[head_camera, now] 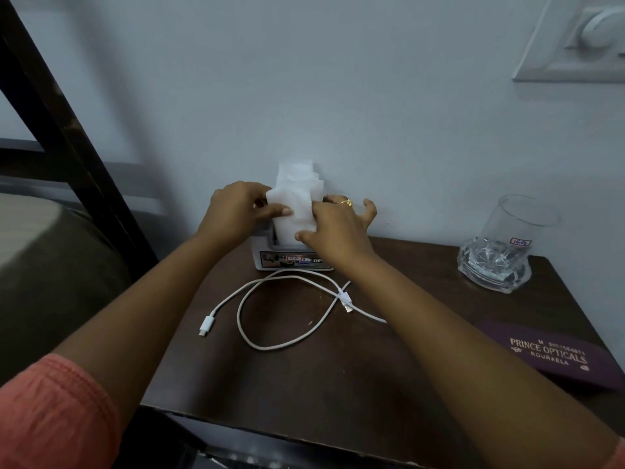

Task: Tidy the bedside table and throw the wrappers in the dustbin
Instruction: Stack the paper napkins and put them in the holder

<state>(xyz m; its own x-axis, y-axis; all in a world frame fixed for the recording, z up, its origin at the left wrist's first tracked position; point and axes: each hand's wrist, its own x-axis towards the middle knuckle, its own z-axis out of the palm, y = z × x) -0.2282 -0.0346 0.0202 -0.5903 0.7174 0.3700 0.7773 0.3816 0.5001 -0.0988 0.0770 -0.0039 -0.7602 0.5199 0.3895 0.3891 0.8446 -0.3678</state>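
A small white holder (267,255) with a printed label stands at the back of the dark wooden bedside table (338,384), against the wall. White tissues (297,191) stick up out of it. My left hand (233,211) pinches the left edge of the front tissue. My right hand (338,228) touches the tissue's right side with thumb and fingertips, its other fingers spread toward the wall. A ring shows on one finger.
A white charging cable (270,309) lies looped in the middle of the table. A clear glass tumbler (504,248) stands at the back right. A purple spectacle case (554,357) lies at the right edge. A bed and dark frame (67,130) are at the left.
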